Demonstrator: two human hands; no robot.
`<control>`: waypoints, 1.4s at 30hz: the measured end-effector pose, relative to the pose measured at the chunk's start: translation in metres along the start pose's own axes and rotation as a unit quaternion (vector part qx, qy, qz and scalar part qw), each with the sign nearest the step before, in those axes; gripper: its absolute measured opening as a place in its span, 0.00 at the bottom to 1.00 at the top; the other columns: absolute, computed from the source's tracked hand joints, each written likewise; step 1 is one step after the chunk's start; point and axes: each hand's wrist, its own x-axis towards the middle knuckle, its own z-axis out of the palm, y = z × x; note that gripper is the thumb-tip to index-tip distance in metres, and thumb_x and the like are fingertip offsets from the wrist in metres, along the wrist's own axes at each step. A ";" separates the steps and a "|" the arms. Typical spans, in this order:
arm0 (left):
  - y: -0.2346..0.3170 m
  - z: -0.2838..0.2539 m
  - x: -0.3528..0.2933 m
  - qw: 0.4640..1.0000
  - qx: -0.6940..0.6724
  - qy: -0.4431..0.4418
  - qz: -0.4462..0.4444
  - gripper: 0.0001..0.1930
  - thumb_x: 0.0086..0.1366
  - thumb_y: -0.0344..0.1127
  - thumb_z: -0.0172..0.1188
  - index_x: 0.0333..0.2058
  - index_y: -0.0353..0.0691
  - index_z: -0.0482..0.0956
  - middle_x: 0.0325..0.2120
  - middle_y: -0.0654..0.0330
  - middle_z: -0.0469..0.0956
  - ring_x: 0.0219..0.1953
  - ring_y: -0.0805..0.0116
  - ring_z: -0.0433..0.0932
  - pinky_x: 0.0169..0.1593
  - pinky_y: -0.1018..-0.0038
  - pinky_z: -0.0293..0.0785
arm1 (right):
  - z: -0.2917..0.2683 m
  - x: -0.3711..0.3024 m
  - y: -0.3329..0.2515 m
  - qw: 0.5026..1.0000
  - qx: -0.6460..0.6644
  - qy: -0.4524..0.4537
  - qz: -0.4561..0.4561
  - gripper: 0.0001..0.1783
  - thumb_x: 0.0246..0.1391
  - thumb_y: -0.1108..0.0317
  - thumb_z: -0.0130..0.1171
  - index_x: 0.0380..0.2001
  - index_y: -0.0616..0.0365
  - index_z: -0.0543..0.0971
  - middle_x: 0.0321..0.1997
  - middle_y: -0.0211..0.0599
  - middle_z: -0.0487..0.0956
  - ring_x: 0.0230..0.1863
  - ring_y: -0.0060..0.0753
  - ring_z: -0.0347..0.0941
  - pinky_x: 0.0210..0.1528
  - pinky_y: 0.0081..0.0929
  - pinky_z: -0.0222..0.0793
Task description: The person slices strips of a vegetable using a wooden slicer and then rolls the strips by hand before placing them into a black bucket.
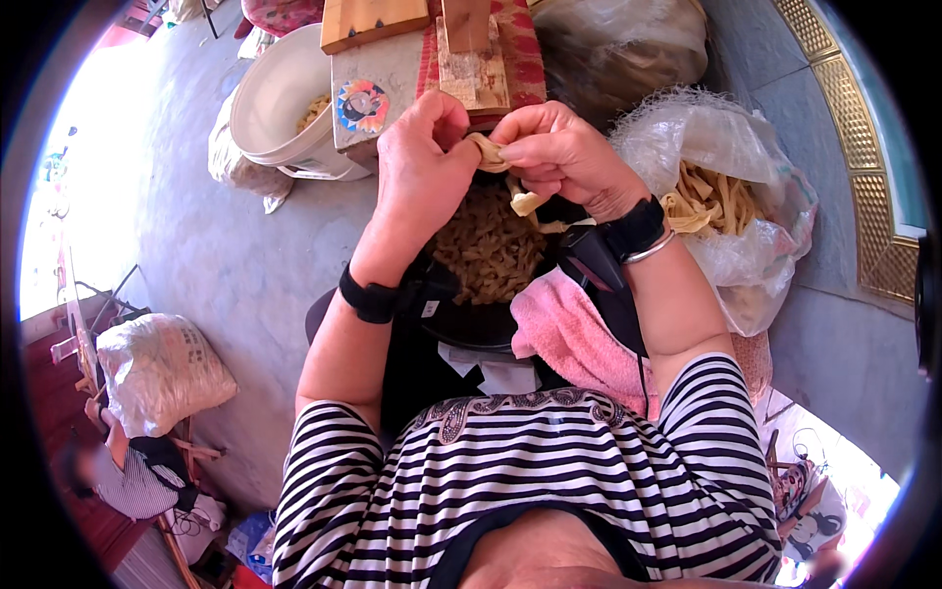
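Note:
In front of my chest, my left hand (422, 167) and my right hand (574, 162) meet over a pale yellow, flat, pliable strip (489, 155). Both hands are closed, thumbs and fingers pinching the strip where it is bent into a loop or knot. One tail of it dangles below my right fingers. Beneath my hands, a heap of small brownish pieces (488, 253) fills a dark round container on my lap. A pink towel (579, 324) lies at its right side, under my right forearm. What exactly the strip is made of, I cannot tell.
An open plastic sack (775, 245) of similar long strips (711, 201) stands to the right. Ahead is a low bench (378, 69) with wooden blocks (471, 74). A white bucket (285, 93) stands front left. A full sack (162, 373) and another person (132, 481) are far left.

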 end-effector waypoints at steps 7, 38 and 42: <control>-0.006 -0.002 0.002 0.968 0.093 0.074 0.223 0.06 0.46 0.24 0.62 0.22 0.34 0.73 0.16 0.56 0.73 0.18 0.71 0.71 0.24 0.77 0.68 | 0.004 0.004 0.017 0.972 0.225 -0.050 -0.036 0.07 0.52 0.78 0.54 0.34 0.60 0.79 0.14 0.19 0.61 0.13 0.11 0.50 0.14 0.12 0.46; -0.005 -0.025 0.006 0.960 0.062 -0.267 0.064 0.08 0.62 0.34 0.56 0.32 0.34 0.73 0.19 0.64 0.69 0.22 0.78 0.71 0.28 0.79 0.67 | 0.009 -0.006 -0.015 0.902 -0.384 0.106 -0.165 0.08 0.51 0.71 0.59 0.21 0.63 0.76 0.16 0.19 0.67 0.20 0.11 0.57 0.22 0.15 0.55; -0.006 -0.028 0.016 0.968 0.039 -0.243 0.042 0.10 0.63 0.37 0.55 0.33 0.35 0.74 0.18 0.67 0.69 0.20 0.81 0.68 0.25 0.81 0.66 | -0.006 0.000 -0.021 0.881 -0.430 0.116 -0.157 0.09 0.51 0.69 0.58 0.21 0.62 0.75 0.15 0.21 0.66 0.19 0.13 0.57 0.22 0.17 0.56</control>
